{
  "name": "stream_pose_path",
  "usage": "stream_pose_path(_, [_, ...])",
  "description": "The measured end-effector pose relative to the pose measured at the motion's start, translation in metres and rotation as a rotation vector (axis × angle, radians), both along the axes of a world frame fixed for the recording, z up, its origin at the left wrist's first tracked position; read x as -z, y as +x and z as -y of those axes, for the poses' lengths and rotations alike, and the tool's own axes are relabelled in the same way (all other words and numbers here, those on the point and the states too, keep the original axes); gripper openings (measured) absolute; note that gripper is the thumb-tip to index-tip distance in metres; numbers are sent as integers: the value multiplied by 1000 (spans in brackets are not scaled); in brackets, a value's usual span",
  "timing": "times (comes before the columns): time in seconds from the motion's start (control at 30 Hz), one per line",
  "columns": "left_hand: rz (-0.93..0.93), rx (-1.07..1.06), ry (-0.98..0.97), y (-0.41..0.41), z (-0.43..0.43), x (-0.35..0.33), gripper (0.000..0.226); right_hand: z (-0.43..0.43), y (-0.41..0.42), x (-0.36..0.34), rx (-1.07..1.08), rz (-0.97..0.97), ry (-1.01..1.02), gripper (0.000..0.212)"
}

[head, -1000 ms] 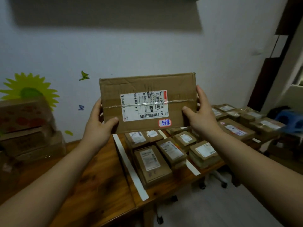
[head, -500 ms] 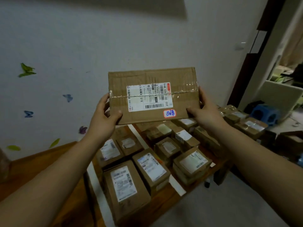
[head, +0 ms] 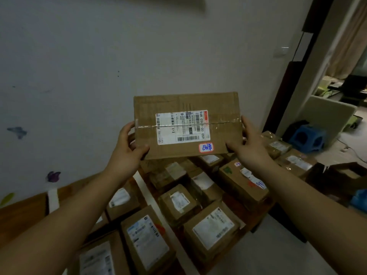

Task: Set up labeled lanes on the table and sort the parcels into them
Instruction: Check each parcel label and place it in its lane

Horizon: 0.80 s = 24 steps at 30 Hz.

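I hold a flat cardboard parcel (head: 218,108) up in front of me, above the table. It bears a white shipping label and a small red-edged sticker with blue writing at its lower right. My left hand (head: 127,151) grips its left edge, thumb on the front. My right hand (head: 248,147) grips its right edge the same way. Below, several smaller labelled parcels (head: 178,201) lie in rows on the wooden table (head: 23,213). White tape strips (head: 53,199) run across the tabletop between the rows.
A longer box (head: 244,185) with coloured stickers lies on the table's right side. More parcels (head: 296,161) sit further right. A blue plastic stool (head: 307,137) stands on the floor beyond them. The white wall with butterfly stickers (head: 53,175) is close behind the table.
My view has swung to the right along the table. The held parcel has stayed between both hands and now hangs over the rows further right.
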<state>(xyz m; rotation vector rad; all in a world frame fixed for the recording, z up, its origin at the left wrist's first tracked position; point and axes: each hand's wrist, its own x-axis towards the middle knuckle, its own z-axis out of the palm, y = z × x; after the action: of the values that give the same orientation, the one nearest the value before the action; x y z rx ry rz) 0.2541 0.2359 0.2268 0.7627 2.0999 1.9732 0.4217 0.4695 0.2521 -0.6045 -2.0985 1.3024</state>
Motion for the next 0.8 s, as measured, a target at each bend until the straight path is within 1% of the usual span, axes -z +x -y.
stream_pose_path(0.13, [47, -112, 1, 12, -32, 13, 62, -45, -12, 13, -82, 38, 12, 75])
stream_pose_path(0.23, [110, -210, -3, 26, -47, 26, 62, -76, -21, 24, -199, 92, 50, 70])
stream_pose_path(0.37, [194, -326, -79, 52, -53, 48, 64, -98, -27, 44, -315, 180, 6, 68])
stream_pose_path(0.47, [212, -384, -164, 73, -48, 53, 66, -98, -30, 56, -370, 260, -6, 76])
stream_pose_path(0.57, [257, -448, -147, 84, -37, 46, 69, -89, -36, 58, -413, 314, -4, 89])
stream_pose_path(0.63, [291, -497, -88, 84, -26, 38, 70, -80, -38, 54, -469, 299, -47, 95])
stream_pose_path(0.7, [282, -536, -68, 82, -12, 30, 71, -71, -42, 51, -533, 264, -73, 98])
stream_pose_path(0.73, [271, -546, -74, 81, -3, 27, 70, -65, -44, 50, -553, 243, -84, 96])
stream_pose_path(0.8, [262, -532, -104, 80, 13, 21, 67, -50, -49, 50, -530, 198, -129, 83])
